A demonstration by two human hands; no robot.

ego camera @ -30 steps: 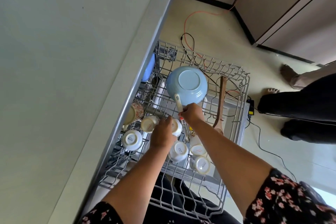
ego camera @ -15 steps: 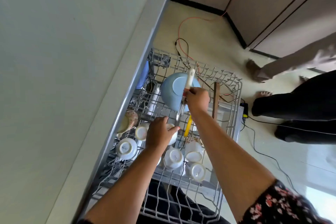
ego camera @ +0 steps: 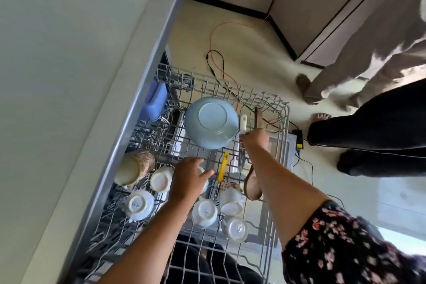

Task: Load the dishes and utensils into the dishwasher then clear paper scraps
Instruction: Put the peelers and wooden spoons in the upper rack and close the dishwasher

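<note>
Utensil (ego camera: 243, 122) in right hand (ego camera: 253, 139), left hand (ego camera: 187, 180) apart.

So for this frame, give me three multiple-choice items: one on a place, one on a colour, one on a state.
1. Where is the light blue bowl? A on the floor; B in the wire rack; C on the countertop.
2. What colour is the handle of the slim utensil lying mid-rack? A yellow; B green; C black.
3. The right hand is: A open and empty; B flat on the bowl; C gripping a white-handled utensil.
Answers: B, it lies upside down on the rack's wires; A, its handle is bright yellow; C, fingers curl round the white handle.
</note>
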